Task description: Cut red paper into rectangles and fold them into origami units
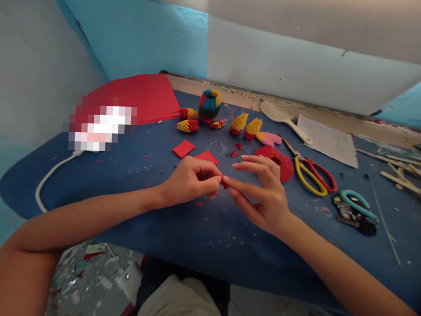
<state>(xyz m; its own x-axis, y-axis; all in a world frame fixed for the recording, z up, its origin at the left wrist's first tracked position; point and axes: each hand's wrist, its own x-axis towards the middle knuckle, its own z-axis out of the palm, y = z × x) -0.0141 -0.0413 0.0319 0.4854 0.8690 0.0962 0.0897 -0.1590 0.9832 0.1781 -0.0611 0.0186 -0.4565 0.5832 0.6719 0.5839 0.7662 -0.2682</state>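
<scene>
A small folded red paper piece [225,183] is between my two hands, above the blue table [180,235]. My left hand [196,178] pinches its left side between thumb and curled fingers. At its other side, my right hand [263,190] holds it with thumb and a fingertip, the remaining fingers stretched out above. Just behind lie red paper rectangles [183,149], one partly hidden by my left hand. Small red folded triangles [235,153] lie near my right fingertips. A round red piece made of many folded papers [282,164] is partly covered by my right hand.
Behind stand a multicoloured folded-paper vase [210,106] and several yellow-red paper pieces [239,124]. Red sheets [140,98] lie back left, near a white cable [45,184]. To the right are scissors [310,173], a hairbrush [284,118], a turquoise-handled tool [357,204] and thin strips [403,171].
</scene>
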